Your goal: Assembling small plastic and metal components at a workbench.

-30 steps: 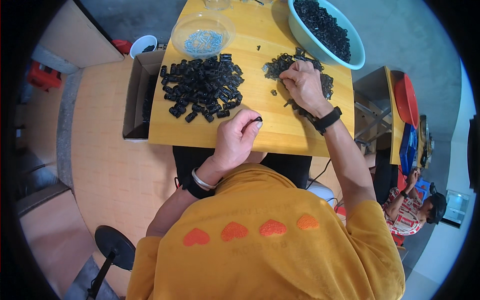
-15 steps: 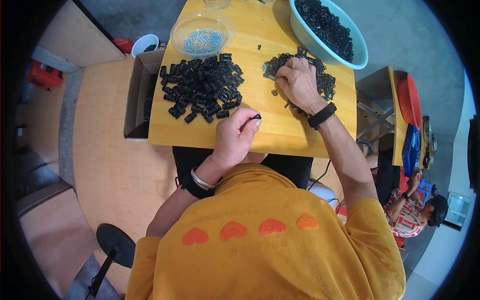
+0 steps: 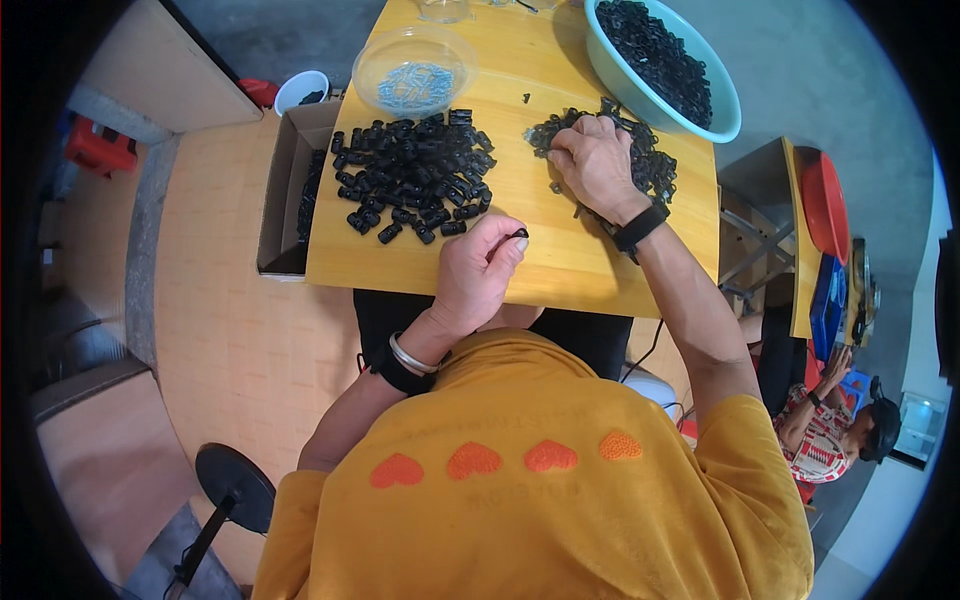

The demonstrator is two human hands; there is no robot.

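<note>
Counter [image 3: 620,285]: yellow wooden top, its near edge toward the wearer.
Left hand [image 3: 470,275]: above the near edge, fingers pinched on a small black part [image 3: 520,233].
Right hand [image 3: 597,165]: toward the right edge, fingers bunched at a heap of small dark parts [image 3: 655,170]; whether they grip one cannot be told.
Left side: black barrel-shaped pieces [image 3: 415,175], heaped near the left edge; beyond them, a clear plastic bowl [image 3: 440,45] of small silvery pieces [image 3: 415,88].
Right edge, far part: turquoise basin [image 3: 728,100] of black parts [image 3: 655,60].
Floor [image 3: 220,230]: pale tan; carton [image 3: 282,195] beside the counter's left edge.
Room, right: grey wall [image 3: 800,70], side table [image 3: 803,295], red basin [image 3: 820,205], co-worker [image 3: 815,435].
</note>
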